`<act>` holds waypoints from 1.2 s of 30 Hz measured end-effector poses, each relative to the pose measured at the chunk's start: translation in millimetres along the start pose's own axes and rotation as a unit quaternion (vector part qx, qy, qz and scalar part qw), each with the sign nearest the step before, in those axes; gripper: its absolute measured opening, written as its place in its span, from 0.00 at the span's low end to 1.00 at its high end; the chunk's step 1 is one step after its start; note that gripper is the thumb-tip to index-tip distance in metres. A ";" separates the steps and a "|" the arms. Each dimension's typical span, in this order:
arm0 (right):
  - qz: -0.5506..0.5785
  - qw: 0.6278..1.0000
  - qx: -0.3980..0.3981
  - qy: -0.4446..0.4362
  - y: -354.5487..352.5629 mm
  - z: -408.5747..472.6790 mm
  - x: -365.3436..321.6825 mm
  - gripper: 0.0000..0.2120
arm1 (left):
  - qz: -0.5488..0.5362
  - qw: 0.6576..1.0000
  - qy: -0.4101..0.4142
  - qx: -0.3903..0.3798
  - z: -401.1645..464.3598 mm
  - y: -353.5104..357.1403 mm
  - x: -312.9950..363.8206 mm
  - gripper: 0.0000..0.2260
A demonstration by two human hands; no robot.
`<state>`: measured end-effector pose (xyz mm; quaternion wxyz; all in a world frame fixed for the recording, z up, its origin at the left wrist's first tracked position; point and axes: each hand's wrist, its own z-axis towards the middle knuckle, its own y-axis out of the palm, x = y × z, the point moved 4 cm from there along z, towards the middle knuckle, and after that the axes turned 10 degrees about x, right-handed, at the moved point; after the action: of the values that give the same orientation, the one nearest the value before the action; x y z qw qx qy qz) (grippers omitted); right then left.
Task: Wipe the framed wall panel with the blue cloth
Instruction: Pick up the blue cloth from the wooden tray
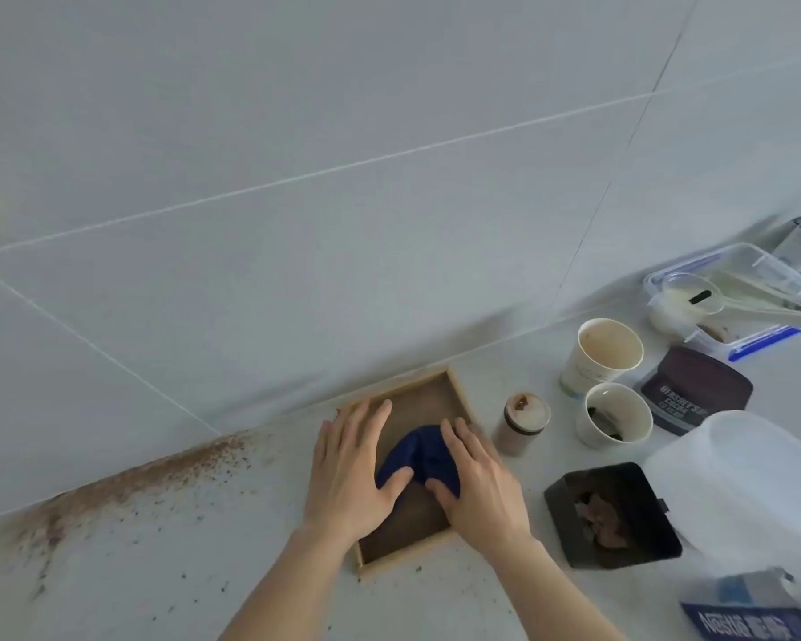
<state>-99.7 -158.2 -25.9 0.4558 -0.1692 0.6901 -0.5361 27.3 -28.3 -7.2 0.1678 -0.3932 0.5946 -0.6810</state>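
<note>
A wooden-framed panel [412, 525] with a brown face lies flat on the pale counter, one corner near the tiled wall. A crumpled blue cloth [424, 455] sits on the middle of its face. My left hand [350, 474] lies flat with fingers spread over the panel's left edge, its thumb touching the cloth. My right hand [479, 483] presses down on the cloth's right side, with fingers over it and the thumb tucked against it. Both hands hide parts of the frame's sides.
Right of the panel stand a small jar [523, 423], two paper cups [604, 353] [613, 416], a black tub [613, 515], a dark tin [694, 390], a clear plastic box [731, 298] and a translucent jug [741, 492]. Brown powder [158, 474] is scattered along the wall joint at left.
</note>
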 end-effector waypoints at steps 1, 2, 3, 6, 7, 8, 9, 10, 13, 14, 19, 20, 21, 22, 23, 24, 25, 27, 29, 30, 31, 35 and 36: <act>0.000 1.000 -0.009 0.002 3.9 0.5 2.1 0.37 | -0.001 1.000 -0.002 -0.022 0.1 6.4 0.4 0.39; -0.004 1.000 -0.006 0.006 7.1 1.2 4.0 0.36 | 0.002 0.999 -0.003 -0.033 1.8 13.2 1.0 0.39; -0.015 1.000 -0.001 0.004 11.4 -0.1 6.4 0.34 | 0.008 0.999 -0.009 -0.047 0.4 19.2 1.3 0.38; -0.030 1.000 0.006 0.000 22.8 -1.1 12.9 0.26 | -0.006 0.998 -0.029 -0.053 -3.8 30.8 6.3 0.32; -0.028 0.999 0.018 0.002 24.1 -0.3 15.0 0.24 | -0.003 0.998 -0.033 -0.045 -4.9 32.3 7.5 0.29; -0.022 0.999 0.032 0.004 23.3 1.5 16.2 0.22 | 0.005 0.999 -0.034 -0.031 -4.5 33.2 7.5 0.26; -0.018 0.999 0.042 0.005 22.6 2.9 16.6 0.20 | 0.010 0.999 -0.040 -0.022 -4.9 33.2 9.1 0.23; -0.015 0.998 0.054 0.003 21.1 4.3 16.1 0.16 | 0.017 0.999 -0.047 -0.017 -4.9 33.1 10.0 0.20; -0.014 0.997 0.078 0.002 16.9 8.5 14.1 0.07 | 0.018 0.998 -0.059 0.001 -3.4 29.7 11.8 0.15; -0.015 0.997 0.082 0.005 15.4 9.4 13.9 0.06 | 0.017 0.998 -0.059 0.009 -2.2 26.6 11.5 0.14; 0.003 0.995 0.104 0.003 -2.4 14.1 7.9 0.06 | 0.005 0.998 -0.054 0.033 6.6 -1.5 3.4 0.10; 0.011 0.994 0.109 -0.003 -8.1 15.2 4.2 0.06 | 0.006 0.998 -0.050 0.038 8.6 -9.2 0.3 0.10; 0.016 0.993 0.115 -0.008 -15.0 16.4 -0.9 0.05 | 0.006 0.998 -0.046 0.046 10.1 -18.8 -2.1 0.09; 0.019 0.992 0.124 -0.017 -22.3 17.4 -6.6 0.05 | 0.004 0.998 -0.040 0.056 11.8 -29.5 -4.2 0.08; 0.020 0.990 0.135 -0.025 -29.9 18.4 -12.8 0.06 | 0.003 0.997 -0.032 0.066 13.1 -41.0 -5.7 0.08; 0.022 0.989 0.145 -0.030 -37.2 19.3 -19.7 0.06 | -0.001 0.997 -0.024 0.076 14.3 -53.3 -7.0 0.07; 0.022 0.987 0.155 -0.038 -44.5 20.2 -27.4 0.06 | -0.003 0.996 -0.017 0.086 15.0 -66.1 -8.2 0.07; 0.020 0.983 0.174 -0.061 -58.5 21.9 -45.8 0.06 | 0.000 0.994 -0.007 0.107 14.4 -92.4 -12.2 0.06; 0.021 0.979 0.188 -0.080 -71.0 23.3 -66.4 0.06 | -0.005 0.991 -0.001 0.132 10.7 -118.7 -19.5 0.06; 0.020 0.977 0.192 -0.087 -76.8 23.6 -77.7 0.06 | -0.010 0.989 0.000 0.145 7.7 -132.6 -24.4 0.05; 0.017 0.976 0.196 -0.094 -83.1 23.3 -89.8 0.06 | -0.012 0.988 0.002 0.157 4.2 -146.6 -29.5 0.05; 0.027 0.969 0.215 -0.121 -108.1 15.4 -145.9 0.08 | -0.017 0.979 0.005 0.204 -17.0 -205.1 -52.9 0.06; 0.032 0.967 0.219 -0.126 -113.4 12.4 -161.7 0.08 | -0.019 0.976 0.004 0.215 -24.1 -219.5 -59.9 0.06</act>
<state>-33.3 -90.5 147.7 0.5819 -0.1093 0.4976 -0.6339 100.0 81.7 179.8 0.2329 -0.3565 0.4270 -0.7977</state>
